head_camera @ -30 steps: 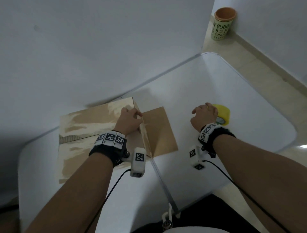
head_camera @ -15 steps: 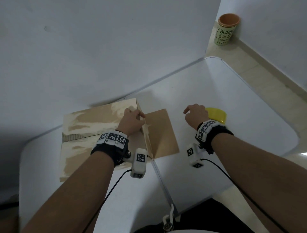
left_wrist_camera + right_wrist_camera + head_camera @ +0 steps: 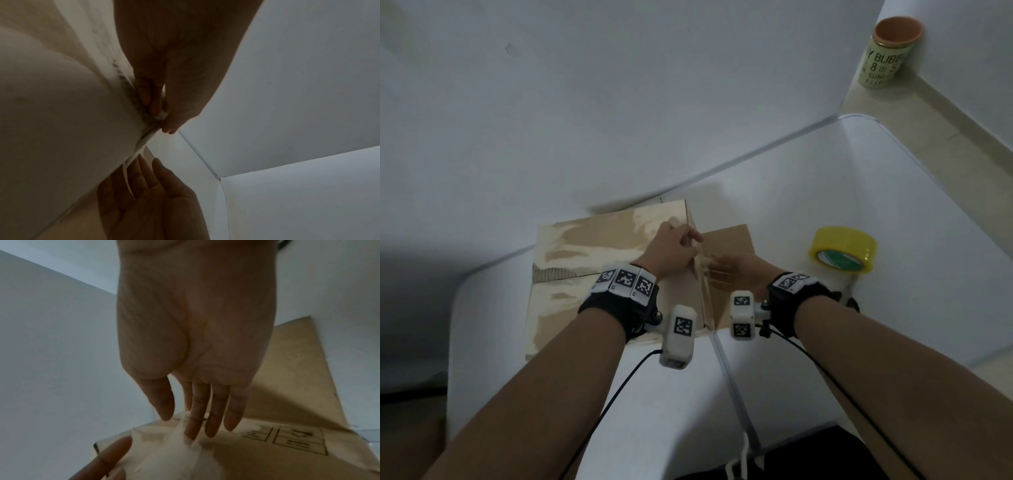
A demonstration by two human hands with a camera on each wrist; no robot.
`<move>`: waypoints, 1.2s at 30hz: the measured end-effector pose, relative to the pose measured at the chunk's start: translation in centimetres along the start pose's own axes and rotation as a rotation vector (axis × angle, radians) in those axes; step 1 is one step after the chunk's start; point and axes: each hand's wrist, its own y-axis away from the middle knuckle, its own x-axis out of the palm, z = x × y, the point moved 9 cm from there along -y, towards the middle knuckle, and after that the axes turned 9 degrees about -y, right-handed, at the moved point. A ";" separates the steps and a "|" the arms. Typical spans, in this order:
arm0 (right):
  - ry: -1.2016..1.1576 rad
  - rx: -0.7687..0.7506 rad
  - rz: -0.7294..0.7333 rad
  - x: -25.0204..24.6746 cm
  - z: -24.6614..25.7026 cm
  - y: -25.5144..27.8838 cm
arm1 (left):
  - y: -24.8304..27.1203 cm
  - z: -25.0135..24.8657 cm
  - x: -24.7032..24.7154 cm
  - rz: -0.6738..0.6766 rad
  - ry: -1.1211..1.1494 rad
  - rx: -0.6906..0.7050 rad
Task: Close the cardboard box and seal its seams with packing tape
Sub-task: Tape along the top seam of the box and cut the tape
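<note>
Left hand: my left hand [image 3: 674, 247] pinches the top edge of a box flap [image 3: 144, 104] that stands up.
Right hand: my right hand [image 3: 739, 270] is flat, fingers [image 3: 216, 410] straight, against the flap's other side.
Box: the box [image 3: 592, 253] lies at the table's [image 3: 893, 212] back edge, near the left.
Tape: the yellow roll [image 3: 843, 254] sits on the table, right of the box, apart from my hands.
Cup: a green cup [image 3: 887, 54] stands on the floor past the far right corner.

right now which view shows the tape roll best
Head view: the whole tape roll sits on the table, right of the box. Neither wrist view shows it, only hands and cardboard.
</note>
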 end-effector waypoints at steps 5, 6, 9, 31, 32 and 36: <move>0.020 -0.081 -0.007 -0.3 0.3 0.0 | 0.0 0.0 0.0 -0.002 0.020 -0.008; 0.041 -0.120 -0.001 -0.2 0.6 0.0 | 0.0 0.0 0.0 -0.002 0.022 -0.010; 0.142 -0.271 -0.023 -0.4 1.8 -0.3 | 0.1 0.1 0.2 -0.011 0.007 0.001; 1.091 -0.273 -0.302 -5.9 4.8 1.5 | 0.5 -4.3 4.1 -0.128 -0.563 0.061; 1.084 -0.277 -0.310 -6.3 5.3 2.0 | 0.5 -4.3 4.4 -0.121 -0.611 0.061; 1.028 -0.335 -0.330 -6.5 7.2 3.6 | 1.0 -4.5 5.3 -0.072 -0.710 0.077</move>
